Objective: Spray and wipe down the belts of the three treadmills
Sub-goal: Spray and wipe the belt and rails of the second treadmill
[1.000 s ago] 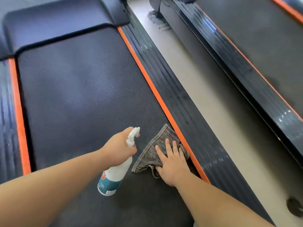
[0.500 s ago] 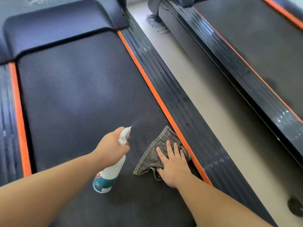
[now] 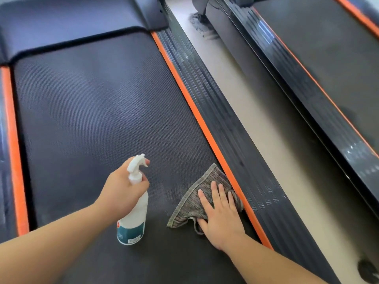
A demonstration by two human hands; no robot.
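Observation:
A dark textured treadmill belt (image 3: 92, 111) fills the left and middle of the view. My left hand (image 3: 123, 191) grips a white spray bottle (image 3: 134, 220) with a teal label, held over the belt with its nozzle pointing forward and a finger on the trigger. To its right lies a grey striped cloth (image 3: 196, 199) on the belt, close to the orange edge strip (image 3: 196, 117). My right hand (image 3: 220, 214) presses flat on the cloth with its fingers straight and spread. A second treadmill's belt (image 3: 328, 56) shows at the upper right.
A ribbed black side rail (image 3: 231, 128) runs beside the orange strip. A beige floor gap (image 3: 262, 119) separates the two treadmills. The motor hood (image 3: 67, 23) lies at the top left. A dark round spot (image 3: 368, 271) marks the floor at bottom right.
The left hand with the bottle has shifted a little left and away from the cloth. A fine spray showed at the nozzle half a second ago. The right hand stays pressed on the cloth.

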